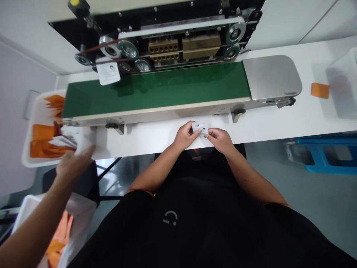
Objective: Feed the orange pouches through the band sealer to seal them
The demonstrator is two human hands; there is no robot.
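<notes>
A small white printed packet [203, 128] is held between my two hands, close to the table's front edge. My left hand [186, 134] pinches its left side, the thumb lying across the front. At the lower right corner, the fingers of my right hand [220, 139] are closed on the same packet. Behind my hands runs the green conveyor belt [167, 89] of a band sealing machine [184, 44]. Another white printed packet [108, 73] hangs by its top edge in the sealer's left end, over the belt.
On the left, a co-worker's hand [74, 162] reaches beside a white bin [26, 149] of orange and white packets. Below stands another bin [80, 212] with orange pieces. An orange packet [320, 90] lies by a translucent container [344, 82] at right. A blue stool [320, 156] stands beyond the table.
</notes>
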